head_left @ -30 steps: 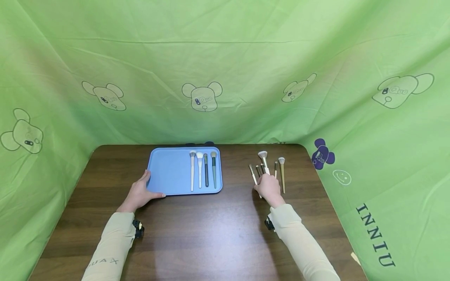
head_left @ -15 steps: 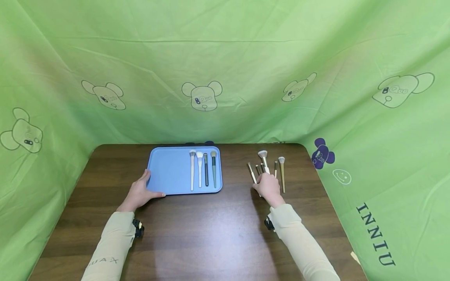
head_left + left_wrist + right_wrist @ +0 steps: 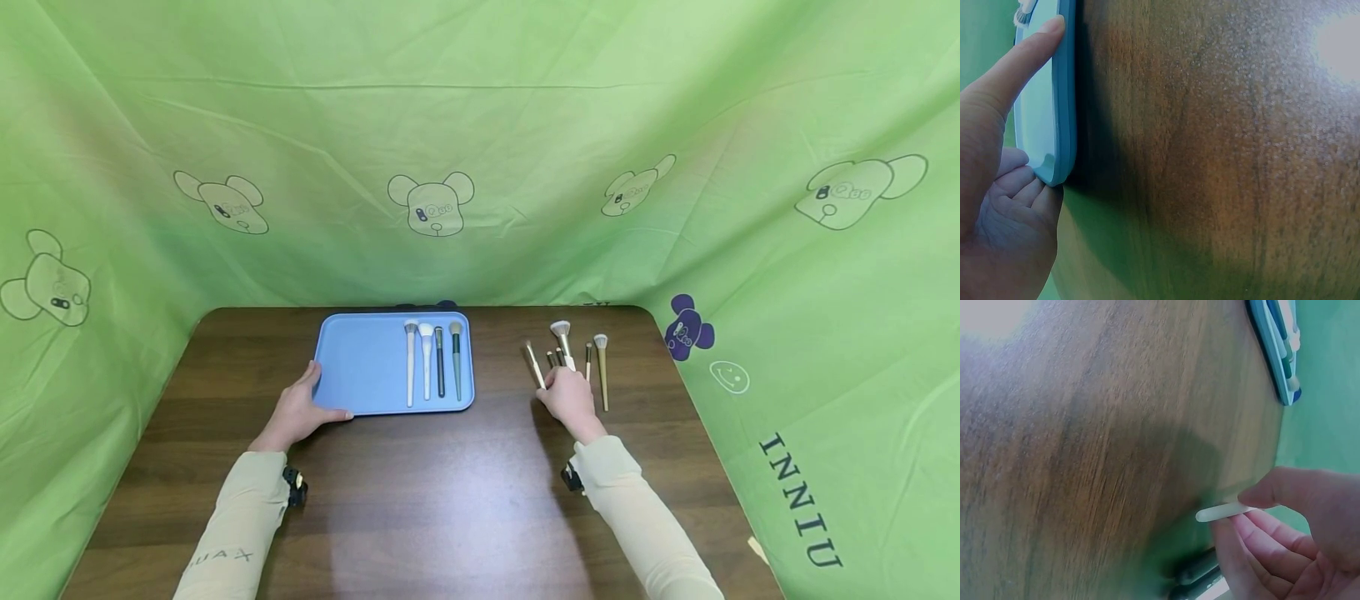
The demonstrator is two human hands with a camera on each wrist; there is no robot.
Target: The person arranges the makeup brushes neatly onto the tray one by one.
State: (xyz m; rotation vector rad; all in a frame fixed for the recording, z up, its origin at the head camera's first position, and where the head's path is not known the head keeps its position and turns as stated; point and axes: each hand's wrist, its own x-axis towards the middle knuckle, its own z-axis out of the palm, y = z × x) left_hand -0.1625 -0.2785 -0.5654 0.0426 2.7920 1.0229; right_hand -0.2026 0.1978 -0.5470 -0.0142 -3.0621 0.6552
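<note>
Pinching one brush [image 3: 535,367], right grip [image 3: 567,396]; four brushes [image 3: 439,367] on tray [image 3: 363,362].

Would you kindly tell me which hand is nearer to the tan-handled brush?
The right hand: it is just left of the tan-handled brush, pinching a white-handled brush. The left hand is farther off, holding the blue tray at its near left corner.

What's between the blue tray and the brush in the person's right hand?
Just bare wooden table: the head view shows nothing else between the blue tray and the brush the right hand pinches.
</note>
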